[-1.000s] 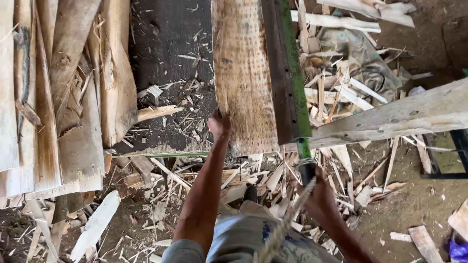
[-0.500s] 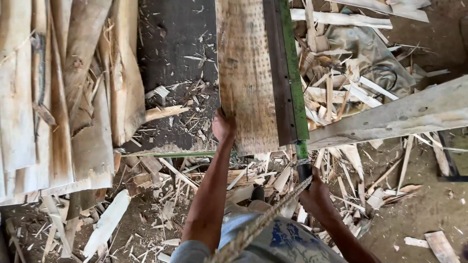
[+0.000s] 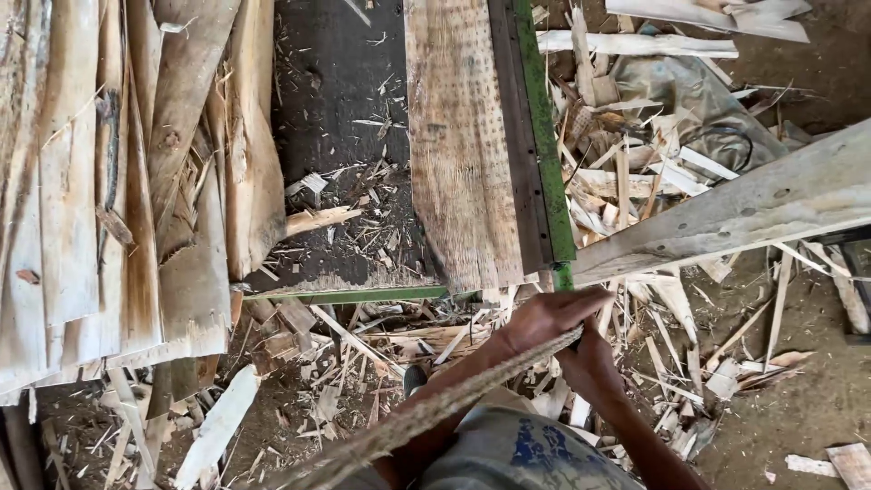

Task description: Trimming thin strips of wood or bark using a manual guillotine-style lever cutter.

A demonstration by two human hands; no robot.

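The left hand (image 3: 544, 318) lay closed over the upper end of a thin, rough strip of wood (image 3: 426, 413), its fingers (image 3: 581, 299) wrapped across the top edge. The strip slanted from that hand down toward the lower left, crossing in front of the person's body. The right hand (image 3: 594, 363) sat just beneath the left, touching the same end of the strip from below; whether its fingers were clasped round the strip could not be told. Both hands were just below the near end of a wide sawn plank (image 3: 463, 145), which lay lengthwise on the dark worktop (image 3: 340, 100) beside a green metal rail (image 3: 544, 136). Slabs of bark-edged offcuts (image 3: 109, 181) were stacked to the left, and wood scraps (image 3: 653, 181) littered the ground on the right.
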